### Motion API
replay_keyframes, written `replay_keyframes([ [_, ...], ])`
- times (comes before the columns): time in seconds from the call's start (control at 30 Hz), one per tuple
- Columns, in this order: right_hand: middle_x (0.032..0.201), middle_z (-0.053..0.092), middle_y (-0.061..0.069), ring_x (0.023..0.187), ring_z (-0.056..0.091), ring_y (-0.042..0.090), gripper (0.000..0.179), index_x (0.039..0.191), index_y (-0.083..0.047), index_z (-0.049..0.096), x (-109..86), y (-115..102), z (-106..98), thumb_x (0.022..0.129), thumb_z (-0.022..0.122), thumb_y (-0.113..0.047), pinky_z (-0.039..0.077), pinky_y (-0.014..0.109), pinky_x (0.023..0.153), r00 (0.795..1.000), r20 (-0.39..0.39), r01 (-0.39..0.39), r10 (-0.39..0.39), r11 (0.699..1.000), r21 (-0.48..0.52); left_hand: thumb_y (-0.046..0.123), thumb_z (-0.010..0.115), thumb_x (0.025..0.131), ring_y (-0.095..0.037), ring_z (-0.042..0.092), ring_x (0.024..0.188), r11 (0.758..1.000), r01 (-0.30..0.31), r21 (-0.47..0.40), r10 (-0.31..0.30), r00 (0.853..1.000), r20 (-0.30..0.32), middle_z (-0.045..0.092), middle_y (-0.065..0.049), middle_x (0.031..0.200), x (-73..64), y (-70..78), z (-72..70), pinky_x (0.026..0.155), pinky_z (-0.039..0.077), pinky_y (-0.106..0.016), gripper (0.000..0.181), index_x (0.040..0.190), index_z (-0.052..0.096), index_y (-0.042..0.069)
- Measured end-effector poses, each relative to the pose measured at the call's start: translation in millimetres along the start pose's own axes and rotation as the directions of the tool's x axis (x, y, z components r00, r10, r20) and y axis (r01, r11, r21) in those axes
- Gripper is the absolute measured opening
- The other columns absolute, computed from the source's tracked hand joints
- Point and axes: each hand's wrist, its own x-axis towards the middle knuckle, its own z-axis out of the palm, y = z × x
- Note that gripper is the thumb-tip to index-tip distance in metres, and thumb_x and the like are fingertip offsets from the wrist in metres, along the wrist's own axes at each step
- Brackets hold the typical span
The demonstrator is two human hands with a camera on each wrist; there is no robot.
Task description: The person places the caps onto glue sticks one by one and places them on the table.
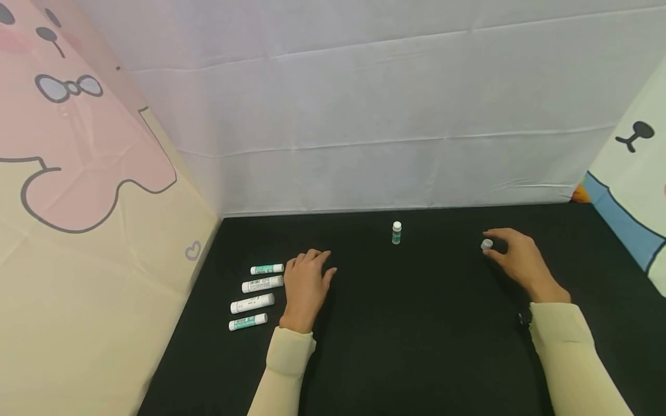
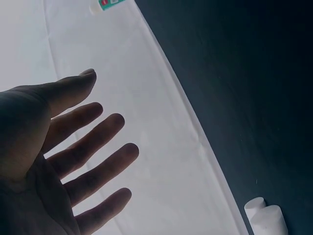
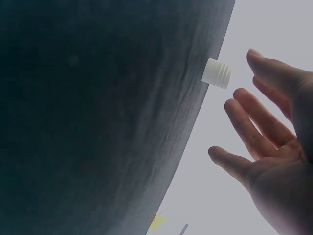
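Observation:
My right hand (image 1: 517, 260) is at the right of the black table, thumb and fingers spread apart about a small white ribbed cap (image 1: 487, 244). In the right wrist view the cap (image 3: 216, 73) sits on the cloth with a gap between it and the fingertips. My left hand (image 1: 304, 289) is held low at the left with relaxed fingers and nothing in it. Just left of it lie several white tubes (image 1: 262, 283), some with green labels, that look like glue sticks. A small bottle-like tube (image 1: 396, 233) with a white top and green label stands upright toward the back.
Black cloth (image 1: 406, 346) covers the table. A white fabric wall (image 1: 333, 144) rises along the back edge. Printed cartoon panels stand at the left (image 1: 93, 202) and right (image 1: 624, 196). Two white tube ends (image 2: 269, 220) show in the left wrist view's lower right corner.

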Motion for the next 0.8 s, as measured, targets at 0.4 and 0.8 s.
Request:
replay_keyframes([
  [0.4, 0.135, 0.056, 0.042, 0.124, 0.051, 0.064, 0.04, 0.129, 0.012, 0.064, 6.2, 5.6, 0.4, 0.091, 0.075, 0.004, 0.041, 0.077, 0.101, 0.995, 0.09, -0.032, 0.035, 0.999, -0.03, 0.023, 0.09, 0.086, -0.028, 0.072, 0.103, 1.0, -0.022, 0.016, 0.022, 1.0, 0.017, 0.078, -0.005, 0.111, 4.9, 7.5, 9.7, 0.096, 0.056, -0.05, 0.035, 0.118, 0.082, 0.012],
  [0.8, 0.125, 0.063, 0.041, 0.115, 0.058, 0.062, 0.033, 0.123, 0.014, 0.068, 11.4, 7.9, 1.0, 0.091, 0.074, 0.007, 0.046, 0.074, 0.095, 0.992, 0.121, -0.027, 0.033, 0.999, -0.047, 0.026, 0.089, 0.087, -0.028, 0.072, 0.105, 1.0, -0.02, 0.007, 0.019, 0.998, 0.054, 0.078, -0.005, 0.115, 8.7, 15.8, 12.3, 0.098, 0.056, -0.05, 0.036, 0.12, 0.081, 0.013],
])
